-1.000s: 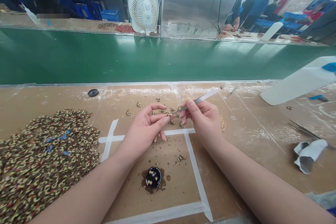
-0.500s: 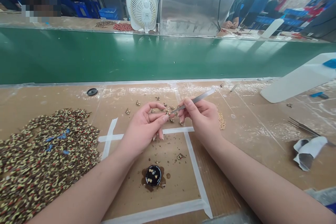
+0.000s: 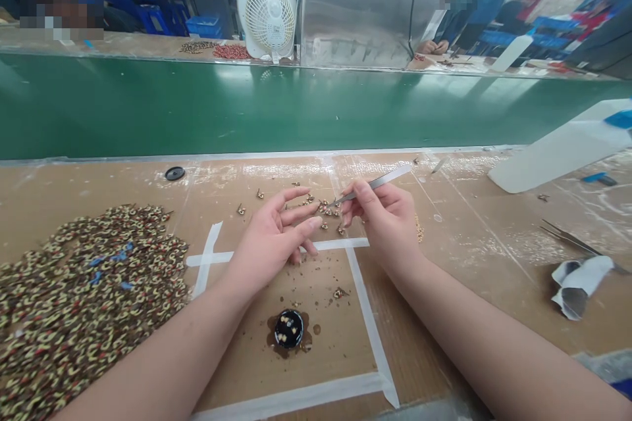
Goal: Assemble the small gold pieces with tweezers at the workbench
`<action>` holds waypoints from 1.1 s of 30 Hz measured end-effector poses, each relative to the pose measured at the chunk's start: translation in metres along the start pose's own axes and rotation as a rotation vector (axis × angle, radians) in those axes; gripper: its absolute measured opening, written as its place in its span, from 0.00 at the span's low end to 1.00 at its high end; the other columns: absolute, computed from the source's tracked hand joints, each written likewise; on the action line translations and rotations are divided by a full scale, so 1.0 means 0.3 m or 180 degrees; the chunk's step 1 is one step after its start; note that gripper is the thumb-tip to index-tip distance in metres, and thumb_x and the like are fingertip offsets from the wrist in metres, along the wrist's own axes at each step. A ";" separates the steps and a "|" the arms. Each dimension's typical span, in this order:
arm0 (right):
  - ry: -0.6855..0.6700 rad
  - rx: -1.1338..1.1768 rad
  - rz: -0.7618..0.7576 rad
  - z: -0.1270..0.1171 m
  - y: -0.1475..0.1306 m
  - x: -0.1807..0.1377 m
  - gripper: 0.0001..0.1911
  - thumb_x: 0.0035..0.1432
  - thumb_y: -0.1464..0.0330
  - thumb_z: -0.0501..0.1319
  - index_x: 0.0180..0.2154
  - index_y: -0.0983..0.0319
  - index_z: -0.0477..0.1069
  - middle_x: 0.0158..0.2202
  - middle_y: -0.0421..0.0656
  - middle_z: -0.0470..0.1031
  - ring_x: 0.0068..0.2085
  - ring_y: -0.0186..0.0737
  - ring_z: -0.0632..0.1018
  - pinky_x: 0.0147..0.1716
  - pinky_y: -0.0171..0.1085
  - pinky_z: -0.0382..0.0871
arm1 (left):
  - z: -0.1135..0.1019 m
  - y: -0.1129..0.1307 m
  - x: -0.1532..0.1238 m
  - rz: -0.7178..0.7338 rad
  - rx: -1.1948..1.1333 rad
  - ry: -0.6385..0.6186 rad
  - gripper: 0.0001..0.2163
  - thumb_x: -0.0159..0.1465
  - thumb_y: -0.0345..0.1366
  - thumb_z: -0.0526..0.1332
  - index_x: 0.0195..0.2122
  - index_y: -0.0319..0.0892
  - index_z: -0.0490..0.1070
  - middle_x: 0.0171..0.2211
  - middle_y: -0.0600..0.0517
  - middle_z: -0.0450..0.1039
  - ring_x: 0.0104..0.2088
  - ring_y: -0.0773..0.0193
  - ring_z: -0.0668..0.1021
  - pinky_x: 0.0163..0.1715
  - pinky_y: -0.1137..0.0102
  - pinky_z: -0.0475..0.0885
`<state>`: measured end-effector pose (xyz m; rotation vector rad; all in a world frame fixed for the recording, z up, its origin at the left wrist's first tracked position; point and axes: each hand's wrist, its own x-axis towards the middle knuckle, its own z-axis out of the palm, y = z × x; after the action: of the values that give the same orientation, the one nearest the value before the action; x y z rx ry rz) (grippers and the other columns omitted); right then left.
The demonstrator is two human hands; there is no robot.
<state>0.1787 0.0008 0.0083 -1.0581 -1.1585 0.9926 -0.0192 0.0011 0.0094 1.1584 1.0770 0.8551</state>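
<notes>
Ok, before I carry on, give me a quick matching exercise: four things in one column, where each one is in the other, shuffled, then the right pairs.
1. Silver tweezers
2. Black dish
3. Blue scraps
4. White fan

A. on the heap of brown-and-yellow parts
B. beyond the green strip
C. in the right hand
D. inside the white tape outline

Pairs: 1-C, 2-D, 3-A, 4-B

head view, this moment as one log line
left hand: fingers apart, near small parts | right hand: holding metal tweezers, tip at small parts | black dish: pale bits inside
</notes>
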 end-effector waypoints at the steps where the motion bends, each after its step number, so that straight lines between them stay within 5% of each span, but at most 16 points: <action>1: 0.0034 -0.0074 -0.0059 -0.011 -0.003 0.009 0.18 0.67 0.53 0.66 0.34 0.61 0.79 0.26 0.41 0.77 0.24 0.33 0.76 0.26 0.37 0.75 | 0.001 0.004 -0.001 0.0019 -0.0021 0.0049 0.29 0.65 0.47 0.73 0.64 0.51 0.68 0.63 0.39 0.76 0.26 0.67 0.82 0.22 0.71 0.75; 8: -0.0420 -0.1207 0.0570 -0.061 0.009 0.076 0.19 0.68 0.57 0.63 0.30 0.63 0.77 0.22 0.41 0.75 0.19 0.30 0.71 0.20 0.35 0.62 | -0.006 0.031 -0.030 0.0875 0.0127 0.0931 0.14 0.72 0.50 0.64 0.50 0.46 0.76 0.53 0.47 0.82 0.21 0.75 0.71 0.20 0.73 0.67; 12: -0.0517 -0.1536 0.0638 -0.058 0.014 0.080 0.20 0.69 0.57 0.61 0.29 0.63 0.76 0.18 0.40 0.72 0.18 0.30 0.69 0.21 0.35 0.61 | -0.026 0.118 -0.084 0.1640 0.0499 0.1718 0.11 0.75 0.45 0.60 0.40 0.46 0.78 0.44 0.51 0.81 0.23 0.72 0.67 0.21 0.70 0.62; 15: -0.0529 -0.1610 0.0585 -0.065 0.018 0.081 0.21 0.68 0.55 0.61 0.29 0.63 0.76 0.18 0.41 0.73 0.18 0.32 0.70 0.21 0.36 0.62 | -0.095 0.212 -0.139 0.1991 0.0453 0.2387 0.10 0.73 0.44 0.61 0.37 0.48 0.78 0.38 0.54 0.77 0.22 0.71 0.65 0.21 0.69 0.55; 17: -0.0423 -0.1634 0.0487 -0.077 0.025 0.084 0.24 0.67 0.52 0.62 0.29 0.64 0.77 0.20 0.43 0.75 0.19 0.33 0.70 0.22 0.36 0.61 | -0.175 0.265 -0.171 0.1786 0.0816 0.2540 0.10 0.70 0.47 0.64 0.37 0.48 0.80 0.33 0.54 0.75 0.21 0.71 0.62 0.21 0.69 0.54; 21: -0.0147 -0.1500 0.0232 -0.093 0.030 0.089 0.28 0.66 0.46 0.62 0.31 0.65 0.80 0.24 0.44 0.77 0.22 0.34 0.71 0.25 0.36 0.63 | -0.375 0.309 -0.198 0.0362 0.3116 0.2024 0.14 0.63 0.53 0.68 0.39 0.49 0.85 0.23 0.53 0.72 0.23 0.63 0.68 0.24 0.68 0.57; 25: 0.0139 -0.1134 0.0000 -0.086 0.003 0.086 0.26 0.66 0.45 0.64 0.38 0.63 0.80 0.24 0.42 0.74 0.24 0.36 0.72 0.27 0.37 0.65 | -0.539 0.277 -0.173 -0.0401 0.4222 0.1481 0.11 0.61 0.48 0.68 0.37 0.50 0.85 0.39 0.48 0.85 0.36 0.51 0.80 0.30 0.66 0.64; 33: 0.0646 -0.0930 -0.0200 -0.136 0.010 0.118 0.27 0.66 0.42 0.61 0.39 0.60 0.75 0.27 0.42 0.71 0.27 0.38 0.70 0.27 0.38 0.62 | -0.603 0.202 -0.106 -0.0168 0.4273 0.1206 0.08 0.59 0.44 0.68 0.29 0.47 0.81 0.34 0.46 0.83 0.34 0.52 0.79 0.31 0.67 0.63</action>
<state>0.2237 0.0310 0.0094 -1.3132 -1.1826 0.6615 -0.2011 0.0348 0.0657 2.0627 2.1082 0.2029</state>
